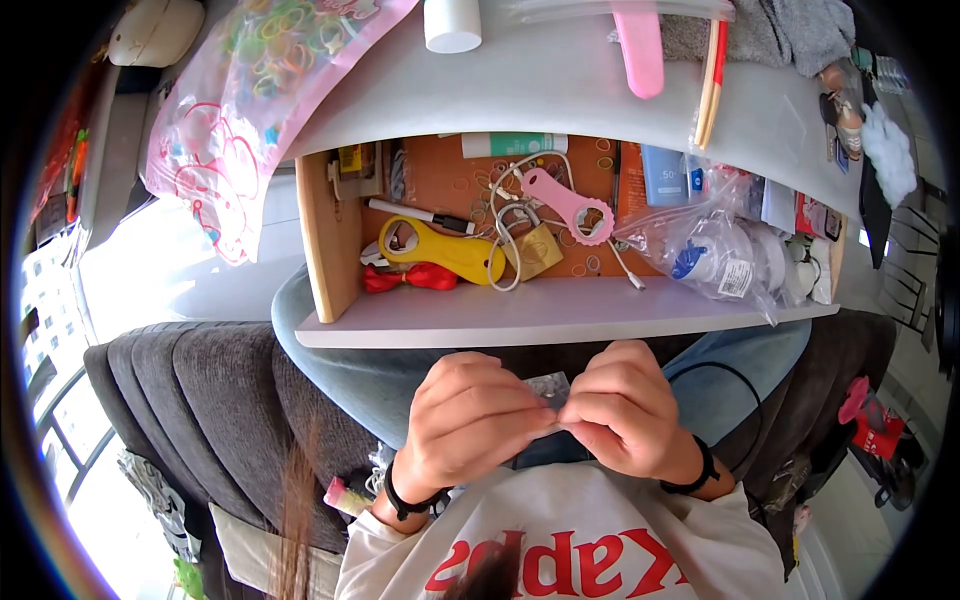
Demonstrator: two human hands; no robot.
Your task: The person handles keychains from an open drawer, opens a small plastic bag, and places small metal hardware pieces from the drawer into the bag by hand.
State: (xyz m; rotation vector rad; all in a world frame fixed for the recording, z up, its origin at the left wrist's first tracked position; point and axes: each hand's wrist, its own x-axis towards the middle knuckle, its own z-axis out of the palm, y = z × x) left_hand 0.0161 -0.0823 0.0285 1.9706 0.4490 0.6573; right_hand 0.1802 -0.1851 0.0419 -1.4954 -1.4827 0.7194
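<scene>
My left hand [470, 415] and my right hand [625, 408] meet over my lap, just in front of the open drawer [560, 328]. Between their pinched fingertips is a small clear plastic packet [548, 386]; its lower part is hidden by the fingers, and I cannot make out what is inside. Inside the drawer, nearest the hands, lie a yellow bottle opener [450, 252], a red ribbon bow [410, 278], a padlock [537, 252] and a pink bottle opener [568, 205] with a white cable around it.
A black-and-white marker [422, 215] and a clear bag of white rolls [720, 255] are also in the drawer. Above, the grey tabletop [400, 90] bears a white cylinder [452, 25], a pink-handled item [640, 55] and a pink bag of rubber bands [240, 120] overhanging its left edge.
</scene>
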